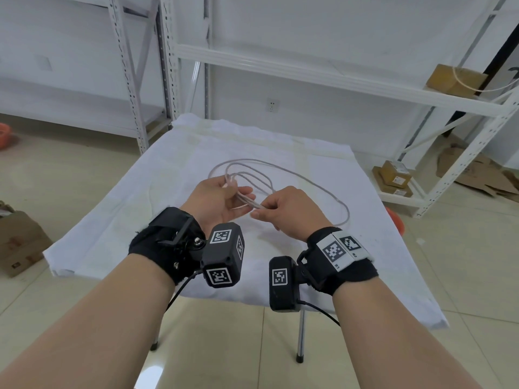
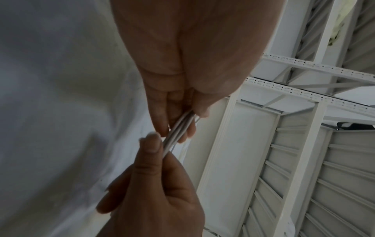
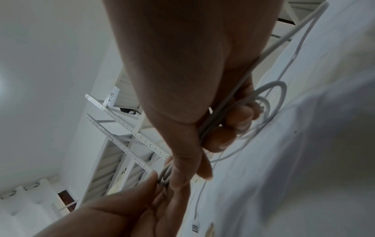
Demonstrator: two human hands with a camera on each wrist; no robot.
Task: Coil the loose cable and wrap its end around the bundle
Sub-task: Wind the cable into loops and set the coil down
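Above the white-clothed tabletop [image 1: 118, 228], both of my hands work the pale cable [image 1: 317, 186] at mid-height. Far left on the floor sits a cardboard box [image 1: 19, 242], with white metal shelving [image 1: 134, 80] behind it.

My left hand [image 1: 217, 202] is palm-up with fingers curled, gripping several gathered strands of the cable; the left wrist view shows the strands [image 2: 178, 129] running side by side out from between its thumb and fingers. Short loops rise beyond this hand and lie toward the far side of the cloth.

Just beside it, my right hand [image 1: 290, 213] is knuckles-up, fingers closed round the same run of strands, thumb and forefinger pinching them close to the left fingertips. The two hands nearly touch.

From the right hand one wide loop sweeps out to the right and rests on the cloth. The right wrist view shows a free end with a white connector [image 3: 195, 227] lying on the cloth below the hands.

Right of the tabletop stands another shelf unit [image 1: 463, 108] with brown boxes [image 1: 393, 178] on it.
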